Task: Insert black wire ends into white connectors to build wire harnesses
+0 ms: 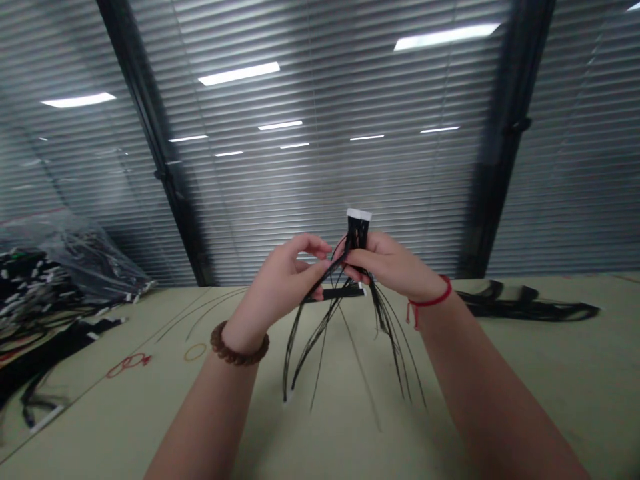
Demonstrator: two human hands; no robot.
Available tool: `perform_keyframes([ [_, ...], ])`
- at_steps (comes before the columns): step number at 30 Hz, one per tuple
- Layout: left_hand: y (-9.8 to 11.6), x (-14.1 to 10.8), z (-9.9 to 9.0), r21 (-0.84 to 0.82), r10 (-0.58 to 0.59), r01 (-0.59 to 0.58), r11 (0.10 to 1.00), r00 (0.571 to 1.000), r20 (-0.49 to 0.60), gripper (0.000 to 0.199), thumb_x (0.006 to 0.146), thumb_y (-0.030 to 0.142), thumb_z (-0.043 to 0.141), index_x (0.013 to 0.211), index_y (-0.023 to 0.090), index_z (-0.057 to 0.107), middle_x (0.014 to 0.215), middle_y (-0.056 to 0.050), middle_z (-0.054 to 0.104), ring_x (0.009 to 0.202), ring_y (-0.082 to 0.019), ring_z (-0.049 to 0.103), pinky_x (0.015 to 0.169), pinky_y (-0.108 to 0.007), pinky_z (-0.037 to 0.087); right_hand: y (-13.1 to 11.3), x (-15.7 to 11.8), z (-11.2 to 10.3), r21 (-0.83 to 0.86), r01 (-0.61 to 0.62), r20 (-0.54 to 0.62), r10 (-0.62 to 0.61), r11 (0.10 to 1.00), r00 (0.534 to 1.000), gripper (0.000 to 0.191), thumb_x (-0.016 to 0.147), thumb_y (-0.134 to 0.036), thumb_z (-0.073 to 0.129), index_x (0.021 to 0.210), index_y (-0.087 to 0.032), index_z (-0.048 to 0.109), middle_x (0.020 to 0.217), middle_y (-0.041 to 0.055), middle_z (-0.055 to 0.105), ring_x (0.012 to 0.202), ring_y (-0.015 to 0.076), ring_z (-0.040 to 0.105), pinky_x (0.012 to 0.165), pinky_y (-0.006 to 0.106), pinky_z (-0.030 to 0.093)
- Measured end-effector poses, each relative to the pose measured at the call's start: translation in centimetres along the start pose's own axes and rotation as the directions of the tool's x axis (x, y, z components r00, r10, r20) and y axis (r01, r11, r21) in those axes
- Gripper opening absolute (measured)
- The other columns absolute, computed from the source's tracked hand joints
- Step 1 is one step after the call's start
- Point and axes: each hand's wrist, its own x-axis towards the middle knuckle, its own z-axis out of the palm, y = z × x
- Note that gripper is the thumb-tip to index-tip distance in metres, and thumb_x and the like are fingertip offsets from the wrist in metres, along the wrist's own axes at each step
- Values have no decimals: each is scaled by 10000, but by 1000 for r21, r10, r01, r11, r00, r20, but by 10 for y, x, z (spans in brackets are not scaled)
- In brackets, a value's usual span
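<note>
Above the table, a wire harness (358, 233) of many thin black wires is held up, its white connector (359, 215) at the top. My right hand (383, 260) grips the bundle just below that connector, thumb across the wires. Some of the black wires run between the thumb and fingers of my left hand (295, 270), which is pinched on them close to the right hand. Loose wire ends hang below both hands, and a small white connector (289, 396) tips one strand at lower left.
At far left lie a heap of black wires with white connectors (35, 287) and a clear plastic bag (95, 257). Red rubber bands (129, 365) and a yellow band (195, 352) rest on the table (165, 407). More black harnesses (530, 308) lie at right; blinds (310, 180) stand behind.
</note>
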Motion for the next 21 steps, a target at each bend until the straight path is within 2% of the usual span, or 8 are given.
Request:
perform_keyframes([
  [2, -2, 2, 0, 70, 58, -57, 996, 998, -5, 153, 721, 200, 661, 840, 173, 568, 912, -20, 590, 612, -104, 566, 528, -228, 476, -3, 0, 2, -25, -12, 25, 12, 1000, 1000, 267, 915, -355, 490, 854, -106, 561, 657, -33, 513, 506, 45, 466, 478, 178, 416],
  [5, -3, 4, 0, 106, 134, -128, 986, 990, -50, 219, 684, 148, 685, 879, 181, 590, 904, -21, 604, 721, -129, 549, 649, -255, 480, -7, -1, 3, -62, -21, 53, 24, 998, 998, 264, 913, -352, 494, 853, -106, 564, 672, -27, 526, 532, 52, 489, 498, 186, 431],
  [10, -2, 3, -1, 176, 303, -294, 939, 953, -25, 201, 737, 145, 646, 934, 185, 643, 924, -42, 594, 766, -140, 560, 695, -274, 502, -9, -2, 6, -121, -15, 55, 21, 993, 998, 276, 926, -365, 468, 921, -107, 566, 700, -18, 544, 536, 54, 498, 497, 189, 438],
  [15, -4, 3, -2, 224, 308, -302, 927, 951, 11, 161, 779, 152, 608, 933, 171, 647, 904, -54, 589, 814, -156, 570, 708, -280, 498, -7, 0, 12, -200, 23, 28, -18, 980, 999, 248, 924, -341, 475, 907, -109, 562, 703, -19, 537, 536, 51, 489, 490, 182, 431],
  [21, -3, 3, -5, 281, 336, -321, 905, 942, -5, 14, 801, 165, 571, 793, 163, 582, 834, -43, 576, 777, -164, 555, 697, -294, 472, -10, 1, 15, -279, 102, 29, -97, 955, 995, 229, 911, -328, 499, 909, -108, 564, 729, -13, 549, 572, 63, 511, 532, 204, 452],
])
